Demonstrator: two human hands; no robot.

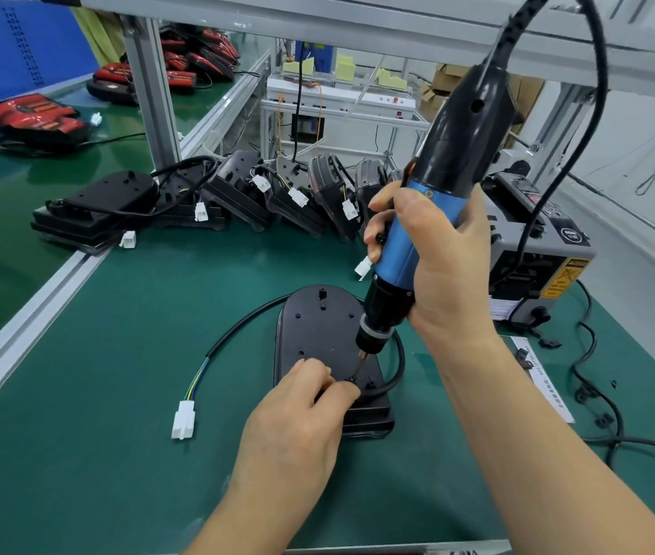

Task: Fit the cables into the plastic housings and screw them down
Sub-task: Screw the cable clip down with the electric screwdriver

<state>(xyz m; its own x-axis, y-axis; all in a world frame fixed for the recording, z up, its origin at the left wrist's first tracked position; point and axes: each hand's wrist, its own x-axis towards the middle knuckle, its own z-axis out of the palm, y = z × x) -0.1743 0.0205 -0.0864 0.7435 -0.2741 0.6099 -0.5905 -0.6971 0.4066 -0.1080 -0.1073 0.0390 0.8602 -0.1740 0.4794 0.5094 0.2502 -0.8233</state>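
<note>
A black plastic housing [317, 326] lies flat on the green mat in front of me. A black cable [237, 326] curves out of it to the left and ends in a white connector [183, 424]. My right hand [438, 258] grips a blue and black electric screwdriver [418, 218], tilted, with its bit tip down on the housing's near right part. My left hand [301, 410] rests on the housing's near end, and its fingertips pinch a small screw [351, 380] right under the bit. The spot under the fingers is hidden.
Several black housings with cables and white connectors [237, 190] are stacked at the back of the mat. A grey tape dispenser [538, 250] stands at the right. Red and black finished units [37, 114] lie on the conveyor at the left. Loose black cords [598, 394] trail at the right.
</note>
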